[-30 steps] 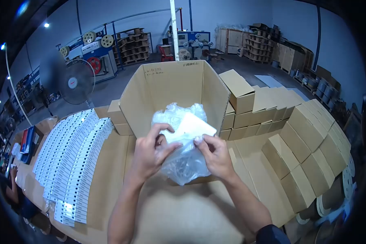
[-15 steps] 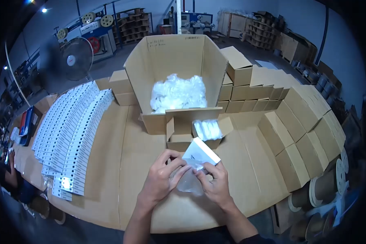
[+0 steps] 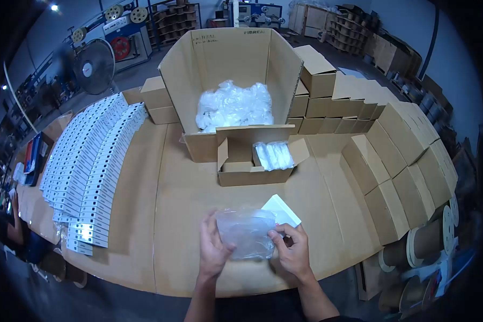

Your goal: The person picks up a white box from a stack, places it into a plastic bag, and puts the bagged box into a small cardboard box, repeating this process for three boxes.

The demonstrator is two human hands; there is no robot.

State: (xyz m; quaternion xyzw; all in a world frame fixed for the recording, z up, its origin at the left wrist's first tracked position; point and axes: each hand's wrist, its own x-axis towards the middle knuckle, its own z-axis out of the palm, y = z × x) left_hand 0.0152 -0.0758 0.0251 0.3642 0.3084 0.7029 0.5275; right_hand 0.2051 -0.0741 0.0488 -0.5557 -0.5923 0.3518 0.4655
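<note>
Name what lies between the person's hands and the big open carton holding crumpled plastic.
In the head view, a small open box with a plastic-wrapped bundle, then bare cardboard tabletop.

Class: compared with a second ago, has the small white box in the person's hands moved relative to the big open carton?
Yes. The small white box has come away from the big open carton, toward the person, now low over the table.

Factory packing floor: stacked cartons (image 3: 392, 161), spooling machines (image 3: 118, 32).

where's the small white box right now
In the head view the small white box is low and just right of centre, half inside the clear plastic bag held by the left hand and right hand, in front of the open small carton.
</note>
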